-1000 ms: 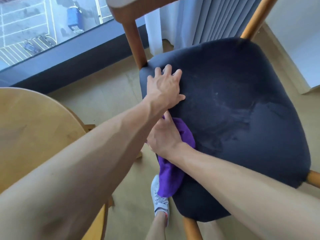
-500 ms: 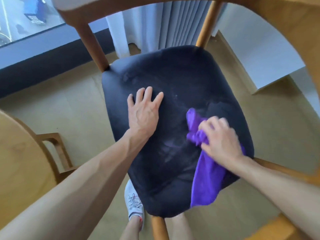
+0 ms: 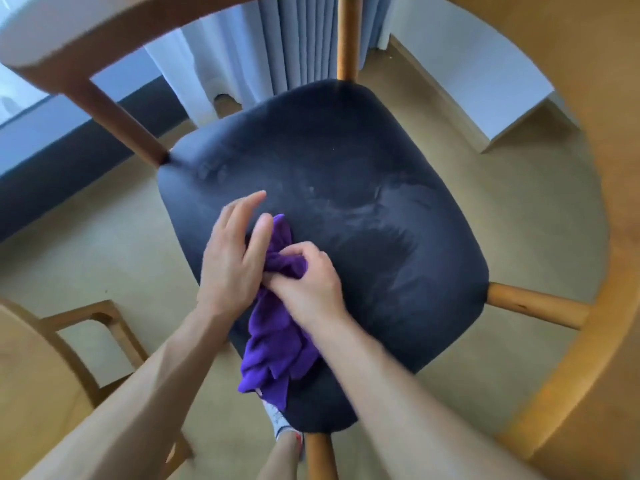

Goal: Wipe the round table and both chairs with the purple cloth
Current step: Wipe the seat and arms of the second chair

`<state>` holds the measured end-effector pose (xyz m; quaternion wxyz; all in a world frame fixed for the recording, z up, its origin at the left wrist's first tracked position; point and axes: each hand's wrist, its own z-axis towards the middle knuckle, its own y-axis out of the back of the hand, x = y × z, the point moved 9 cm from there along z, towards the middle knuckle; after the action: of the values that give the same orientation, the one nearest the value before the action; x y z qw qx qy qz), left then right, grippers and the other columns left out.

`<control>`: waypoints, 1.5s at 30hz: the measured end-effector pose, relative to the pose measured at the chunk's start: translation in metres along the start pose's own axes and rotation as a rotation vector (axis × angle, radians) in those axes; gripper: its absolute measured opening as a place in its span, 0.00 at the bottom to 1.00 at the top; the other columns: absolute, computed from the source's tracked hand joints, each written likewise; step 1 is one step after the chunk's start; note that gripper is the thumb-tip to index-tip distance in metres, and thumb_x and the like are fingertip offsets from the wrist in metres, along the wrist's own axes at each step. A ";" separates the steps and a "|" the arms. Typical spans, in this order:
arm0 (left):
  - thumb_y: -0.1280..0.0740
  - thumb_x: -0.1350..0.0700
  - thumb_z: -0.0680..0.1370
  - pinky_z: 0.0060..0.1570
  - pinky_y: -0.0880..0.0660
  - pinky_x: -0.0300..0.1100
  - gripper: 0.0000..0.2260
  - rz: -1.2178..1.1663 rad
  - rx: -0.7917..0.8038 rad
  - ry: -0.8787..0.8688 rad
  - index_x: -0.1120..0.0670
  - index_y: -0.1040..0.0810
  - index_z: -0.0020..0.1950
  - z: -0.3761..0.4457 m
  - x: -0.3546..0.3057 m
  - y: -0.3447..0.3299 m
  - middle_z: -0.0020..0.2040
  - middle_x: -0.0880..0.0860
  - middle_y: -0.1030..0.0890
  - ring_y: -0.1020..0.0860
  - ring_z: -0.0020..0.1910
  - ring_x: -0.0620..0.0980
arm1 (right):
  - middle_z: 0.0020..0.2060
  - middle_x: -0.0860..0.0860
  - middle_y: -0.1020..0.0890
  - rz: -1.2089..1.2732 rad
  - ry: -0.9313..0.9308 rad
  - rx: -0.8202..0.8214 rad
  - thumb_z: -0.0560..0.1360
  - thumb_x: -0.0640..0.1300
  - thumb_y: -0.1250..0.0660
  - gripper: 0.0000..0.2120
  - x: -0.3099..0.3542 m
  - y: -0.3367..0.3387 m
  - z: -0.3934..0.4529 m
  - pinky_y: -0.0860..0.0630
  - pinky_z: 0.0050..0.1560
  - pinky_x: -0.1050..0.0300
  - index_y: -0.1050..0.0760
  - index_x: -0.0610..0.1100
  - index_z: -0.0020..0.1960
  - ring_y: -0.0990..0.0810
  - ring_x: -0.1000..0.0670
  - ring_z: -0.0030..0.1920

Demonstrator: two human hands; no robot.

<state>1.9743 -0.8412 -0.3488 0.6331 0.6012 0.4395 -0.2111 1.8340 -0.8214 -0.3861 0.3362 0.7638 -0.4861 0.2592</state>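
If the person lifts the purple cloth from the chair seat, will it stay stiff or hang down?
Probably floppy: the purple cloth bunches under the right hand and droops over the seat edge. Likely light, since its folds look thin.

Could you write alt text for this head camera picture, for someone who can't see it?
Seen from above, a person's right hand grips a purple cloth on a chair's dark seat, while the left hand rests beside it with straight fingers touching the cloth. A round table's edge shows at lower left, curtains behind.

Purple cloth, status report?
Right hand grips purple cloth on the chair seat. Left hand open, beside it. Nothing in the way.
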 end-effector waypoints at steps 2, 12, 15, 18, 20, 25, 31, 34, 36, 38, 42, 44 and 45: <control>0.39 0.37 0.78 0.62 0.27 0.54 0.24 0.219 0.003 -0.054 0.47 0.29 0.70 -0.028 -0.013 -0.006 0.67 0.46 0.28 0.27 0.64 0.51 | 0.49 0.49 0.16 0.074 -0.056 0.044 0.69 0.47 0.27 0.11 0.007 0.036 0.019 0.23 0.58 0.47 0.19 0.47 0.52 0.19 0.48 0.53; 0.33 0.65 0.63 0.40 0.26 0.53 0.27 0.563 0.276 -0.205 0.54 0.23 0.62 -0.053 -0.057 -0.122 0.61 0.54 0.25 0.28 0.52 0.61 | 0.66 0.50 0.25 -0.554 0.265 -0.139 0.81 0.48 0.42 0.16 0.075 0.110 0.073 0.31 0.67 0.45 0.28 0.49 0.67 0.27 0.46 0.65; 0.38 0.61 0.72 0.52 0.27 0.54 0.23 0.632 0.465 -0.488 0.53 0.27 0.68 -0.028 -0.087 -0.172 0.64 0.54 0.25 0.28 0.58 0.60 | 0.63 0.50 0.23 -0.569 0.309 -0.151 0.82 0.50 0.44 0.16 0.084 0.112 0.081 0.29 0.66 0.47 0.26 0.50 0.66 0.25 0.47 0.63; 0.33 0.62 0.68 0.45 0.24 0.58 0.23 0.657 0.423 -0.631 0.57 0.26 0.63 0.014 -0.098 -0.163 0.61 0.60 0.23 0.26 0.53 0.65 | 0.61 0.51 0.21 -0.587 0.336 -0.174 0.82 0.50 0.45 0.16 0.085 0.135 0.093 0.28 0.60 0.52 0.24 0.50 0.63 0.24 0.47 0.60; 0.32 0.59 0.66 0.42 0.24 0.57 0.25 0.703 0.201 -0.465 0.55 0.30 0.62 0.051 -0.085 -0.130 0.62 0.59 0.26 0.27 0.50 0.64 | 0.64 0.51 0.22 -0.637 0.319 -0.172 0.82 0.48 0.46 0.16 0.079 0.154 0.103 0.30 0.62 0.52 0.24 0.49 0.64 0.25 0.47 0.64; 0.31 0.54 0.68 0.41 0.26 0.54 0.29 0.654 -0.095 0.196 0.55 0.34 0.67 0.041 -0.068 -0.124 0.62 0.58 0.31 0.29 0.53 0.62 | 0.74 0.53 0.31 -0.798 0.233 -0.024 0.83 0.43 0.47 0.19 0.056 0.178 0.120 0.35 0.72 0.52 0.30 0.49 0.72 0.34 0.49 0.74; 0.39 0.53 0.69 0.40 0.27 0.51 0.19 0.571 0.649 -0.740 0.50 0.29 0.60 -0.097 -0.126 -0.241 0.58 0.53 0.28 0.29 0.47 0.58 | 0.70 0.50 0.26 -0.710 0.144 -0.013 0.82 0.38 0.47 0.20 0.051 0.209 0.132 0.31 0.66 0.55 0.26 0.50 0.69 0.28 0.46 0.68; 0.39 0.51 0.72 0.40 0.26 0.50 0.14 0.604 0.711 -0.960 0.48 0.25 0.56 -0.083 -0.120 -0.221 0.55 0.51 0.24 0.27 0.47 0.56 | 0.68 0.48 0.24 -0.586 -0.008 -0.095 0.81 0.36 0.45 0.20 0.028 0.240 0.137 0.30 0.67 0.53 0.24 0.47 0.68 0.26 0.45 0.67; 0.35 0.51 0.70 0.39 0.24 0.51 0.14 0.653 0.503 -0.798 0.48 0.22 0.55 -0.012 -0.112 -0.191 0.54 0.52 0.24 0.26 0.48 0.59 | 0.67 0.43 0.23 -0.474 -0.147 -0.141 0.81 0.36 0.44 0.18 0.007 0.259 0.138 0.28 0.69 0.49 0.25 0.43 0.68 0.25 0.41 0.67; 0.30 0.53 0.69 0.38 0.25 0.51 0.18 0.716 0.256 -0.455 0.49 0.23 0.58 0.070 -0.097 -0.154 0.57 0.54 0.26 0.27 0.51 0.61 | 0.65 0.38 0.23 -0.326 -0.269 -0.178 0.82 0.37 0.45 0.17 -0.011 0.271 0.134 0.28 0.69 0.43 0.27 0.37 0.68 0.24 0.38 0.66; 0.30 0.55 0.70 0.37 0.32 0.49 0.20 0.666 0.026 -0.016 0.52 0.27 0.61 0.100 -0.100 -0.156 0.59 0.54 0.29 0.29 0.54 0.61 | 0.59 0.37 0.19 -0.142 -0.332 -0.250 0.81 0.38 0.45 0.16 -0.026 0.278 0.130 0.27 0.66 0.41 0.23 0.35 0.62 0.21 0.37 0.62; 0.31 0.56 0.69 0.35 0.34 0.47 0.18 0.651 0.120 -0.144 0.51 0.27 0.58 0.062 -0.123 -0.191 0.58 0.52 0.28 0.29 0.53 0.60 | 0.58 0.39 0.18 -0.088 -0.315 -0.261 0.81 0.40 0.44 0.15 -0.029 0.274 0.131 0.24 0.64 0.45 0.22 0.36 0.59 0.19 0.40 0.56; 0.32 0.55 0.68 0.34 0.34 0.46 0.17 0.634 0.215 -0.272 0.50 0.27 0.57 0.036 -0.133 -0.212 0.57 0.50 0.28 0.29 0.52 0.59 | 0.56 0.39 0.17 -0.064 -0.303 -0.265 0.81 0.40 0.43 0.13 -0.031 0.273 0.131 0.24 0.60 0.48 0.21 0.38 0.56 0.20 0.42 0.53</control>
<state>1.7462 -0.9496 -0.3668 0.6528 0.7373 0.1184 -0.1274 1.5808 -0.9869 -0.4209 0.3648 0.7584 -0.5363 0.0642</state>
